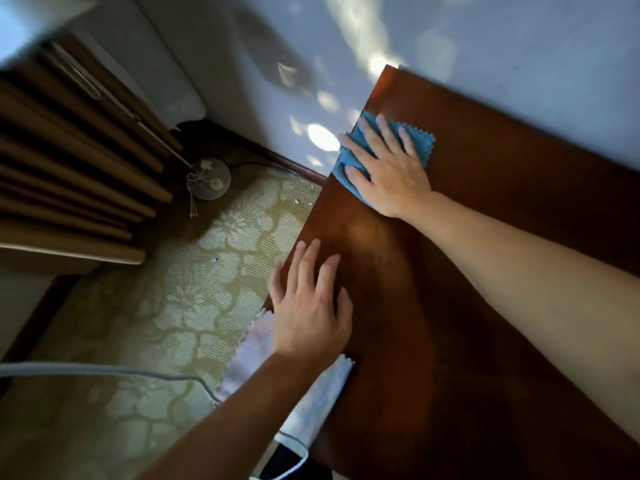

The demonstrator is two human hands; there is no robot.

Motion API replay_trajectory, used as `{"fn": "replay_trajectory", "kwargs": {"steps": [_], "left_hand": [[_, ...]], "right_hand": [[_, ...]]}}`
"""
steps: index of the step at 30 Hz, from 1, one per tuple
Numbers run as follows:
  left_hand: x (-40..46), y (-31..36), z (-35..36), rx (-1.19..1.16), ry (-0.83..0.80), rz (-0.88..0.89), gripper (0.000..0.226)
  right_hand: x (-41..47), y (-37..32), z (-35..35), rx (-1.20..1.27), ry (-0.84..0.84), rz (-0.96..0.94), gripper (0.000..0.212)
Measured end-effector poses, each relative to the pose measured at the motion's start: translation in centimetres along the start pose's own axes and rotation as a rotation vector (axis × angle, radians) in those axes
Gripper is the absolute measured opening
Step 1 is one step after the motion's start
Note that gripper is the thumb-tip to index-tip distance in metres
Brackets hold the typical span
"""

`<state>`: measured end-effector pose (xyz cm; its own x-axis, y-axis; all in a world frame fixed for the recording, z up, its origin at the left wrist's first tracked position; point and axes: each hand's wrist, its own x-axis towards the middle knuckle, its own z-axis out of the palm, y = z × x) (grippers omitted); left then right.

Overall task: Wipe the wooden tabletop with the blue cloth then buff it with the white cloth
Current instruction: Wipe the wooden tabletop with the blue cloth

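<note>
Stage: blue-cloth wipe under way. Right hand [388, 168], fingers flat, presses blue cloth [420, 142] on worktop [485, 271], upper centre. Left hand [308, 306] flat, empty. White cloth [322, 393] unused at lower edge; buffing remains.

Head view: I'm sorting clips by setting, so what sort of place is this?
Probably a room in a home. A patterned beige carpet covers the floor, brown pleated curtains hang on the left, and a polished reddish-brown wooden tabletop stands against a pale wall.
</note>
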<state>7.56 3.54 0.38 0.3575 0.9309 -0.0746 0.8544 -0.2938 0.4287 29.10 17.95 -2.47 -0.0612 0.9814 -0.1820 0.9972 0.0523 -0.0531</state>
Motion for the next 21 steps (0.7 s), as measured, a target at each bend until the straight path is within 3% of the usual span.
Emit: {"fn": "replay_trajectory", "kwargs": {"steps": [5,9,11,15,21], "left_hand": [[-5.8,-3.4,1.0,0.105,-0.063,-0.262,0.067],[-6.4,-4.3,2.7,0.15,-0.011,-0.23,0.067],[-6.3,-4.4,3.1,0.171,-0.008,-0.22,0.065],[-5.9,-3.9,3.5,0.186,0.004,-0.197,0.062],[-5.8,-3.5,3.8,0.149,0.036,-0.23,0.062]], "right_hand": [[-8.8,-7.6,2.3,0.049,0.036,-0.21,0.06],[-13.1,-8.1,3.5,0.033,-0.015,-0.372,0.06],[-10.6,-6.1,2.9,0.007,-0.004,-0.333,0.061],[-6.5,-4.7,2.2,-0.001,0.036,-0.01,0.062],[-17.6,-6.1,5.3,0.044,0.067,-0.263,0.057]]}}
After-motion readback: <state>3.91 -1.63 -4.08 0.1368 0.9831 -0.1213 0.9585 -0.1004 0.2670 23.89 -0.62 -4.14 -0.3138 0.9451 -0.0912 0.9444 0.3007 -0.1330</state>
